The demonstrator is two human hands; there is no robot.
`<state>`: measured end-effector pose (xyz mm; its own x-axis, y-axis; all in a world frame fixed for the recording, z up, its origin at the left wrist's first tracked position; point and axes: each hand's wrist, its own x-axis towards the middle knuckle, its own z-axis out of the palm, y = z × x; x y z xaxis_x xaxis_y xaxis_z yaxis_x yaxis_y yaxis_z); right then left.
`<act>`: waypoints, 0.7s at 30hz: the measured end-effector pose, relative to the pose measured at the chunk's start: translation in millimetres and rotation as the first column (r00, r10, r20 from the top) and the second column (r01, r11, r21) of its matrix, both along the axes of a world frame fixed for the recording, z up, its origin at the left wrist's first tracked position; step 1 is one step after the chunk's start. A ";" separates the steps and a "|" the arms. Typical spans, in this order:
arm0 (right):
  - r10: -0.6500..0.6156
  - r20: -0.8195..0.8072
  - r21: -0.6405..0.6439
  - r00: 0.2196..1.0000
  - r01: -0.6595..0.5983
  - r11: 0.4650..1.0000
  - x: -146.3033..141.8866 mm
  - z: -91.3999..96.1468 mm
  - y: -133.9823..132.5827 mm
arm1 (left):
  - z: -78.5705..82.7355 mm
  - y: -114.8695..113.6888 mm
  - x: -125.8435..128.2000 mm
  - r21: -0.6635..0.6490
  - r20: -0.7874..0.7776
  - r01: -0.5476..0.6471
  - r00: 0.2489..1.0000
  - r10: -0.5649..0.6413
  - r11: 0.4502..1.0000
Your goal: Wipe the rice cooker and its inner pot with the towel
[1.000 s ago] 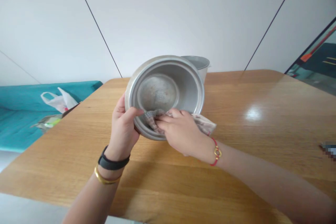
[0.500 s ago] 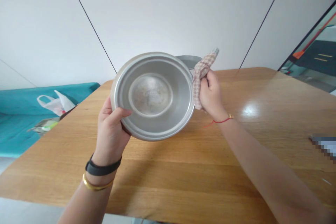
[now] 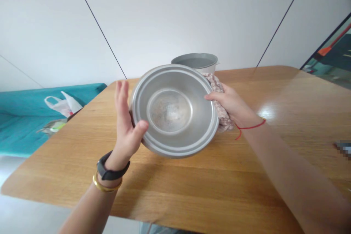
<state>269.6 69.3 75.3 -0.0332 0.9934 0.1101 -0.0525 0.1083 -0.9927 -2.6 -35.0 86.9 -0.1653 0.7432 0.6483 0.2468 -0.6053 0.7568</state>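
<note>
A round metal basin (image 3: 171, 113) is held up above the wooden table, its hollow side tilted toward me. My right hand (image 3: 233, 104) grips its right rim, thumb inside, with a checked pinkish cloth (image 3: 223, 115) between palm and basin. At the left rim, my left hand (image 3: 126, 128) is spread, fingers raised and thumb apart; its palm side is against or very near the basin's edge. Behind the basin stands a white bowl with a grey inside (image 3: 196, 60), partly covered by it.
The wooden table (image 3: 175, 190) reaches to a white wall (image 3: 175, 11). On the left is a teal sofa (image 3: 16, 117) with a white plastic bag (image 3: 63, 106) on it. A dark-edged object, pixelated (image 3: 344, 149), lies at the table's right.
The basin has moved right and slightly down. My left fingers have opened off its rim. My right hand has gone from bunching the cloth beside the rim to gripping the rim through it.
</note>
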 end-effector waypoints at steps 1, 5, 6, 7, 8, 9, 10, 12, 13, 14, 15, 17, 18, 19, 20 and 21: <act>0.012 -0.001 -0.028 1.000 -0.012 1.000 2.0 0.4 -0.1 | -1.6 -4.9 -2.5 0.035 -0.136 -0.007 0.991 0.012 0.999; 0.047 -0.015 -0.085 0.999 -0.048 0.995 8.1 3.7 -1.9 | -0.9 -22.2 -3.3 -0.030 -0.541 0.057 0.839 -0.064 0.998; 0.054 -0.011 -0.087 0.998 -0.055 0.995 8.5 4.6 -1.6 | 0.8 -23.9 -1.3 -0.057 -0.619 0.079 0.779 -0.097 0.995; 0.060 -0.002 -0.083 0.998 -0.060 0.995 8.5 5.5 -0.8 | 2.7 -24.3 1.1 -0.073 -0.697 0.095 0.707 -0.119 0.993; 0.063 0.005 -0.075 0.998 -0.063 0.995 8.1 6.4 0.4 | 4.7 -23.5 3.4 -0.071 -0.770 0.106 0.626 -0.122 0.992; 0.064 0.003 -0.063 0.998 -0.064 0.996 7.2 7.6 1.9 | 6.5 -21.8 5.3 -0.052 -0.834 0.118 0.542 -0.108 0.992; 0.061 -0.010 -0.047 0.998 -0.061 0.997 6.0 8.9 3.4 | 8.1 -19.5 6.7 -0.020 -0.879 0.130 0.470 -0.079 0.991; 0.053 -0.051 0.005 0.997 -0.053 0.999 1.9 11.9 4.7 | 9.9 -14.5 7.9 0.057 -0.910 0.152 0.415 -0.012 0.987; 0.046 -0.055 0.047 0.997 -0.044 0.998 -1.2 13.6 3.6 | 10.2 -12.1 8.2 0.089 -0.898 0.149 0.440 0.015 0.985; 0.030 -0.032 0.107 0.999 -0.026 0.994 -5.0 15.3 0.8 | 10.3 -9.7 8.7 0.110 -0.869 0.132 0.494 0.031 0.985; 0.001 0.023 0.187 1.000 -0.005 0.982 -9.5 17.0 -3.9 | 10.2 -7.3 9.8 0.119 -0.820 0.096 0.571 0.043 0.988; -0.111 0.198 0.398 0.974 0.024 0.917 -20.3 20.1 -19.4 | 9.4 -1.9 13.6 0.092 -0.674 -0.017 0.735 0.075 0.996; -0.186 0.297 0.511 0.937 0.008 0.860 -26.2 21.4 -29.5 | 8.8 1.0 16.3 0.053 -0.596 -0.076 0.798 0.093 0.996; -0.263 0.388 0.613 0.883 -0.034 0.789 -32.2 22.5 -40.3 | 7.8 4.0 19.0 0.003 -0.525 -0.125 0.844 0.108 0.992; -0.339 0.462 0.696 0.820 -0.098 0.711 -38.0 23.4 -50.9 | 6.3 6.9 21.5 -0.048 -0.460 -0.158 0.880 0.119 0.986; -0.410 0.513 0.756 0.754 -0.170 0.632 -43.4 24.4 -60.3 | 4.3 9.4 23.4 -0.102 -0.403 -0.176 0.907 0.121 0.979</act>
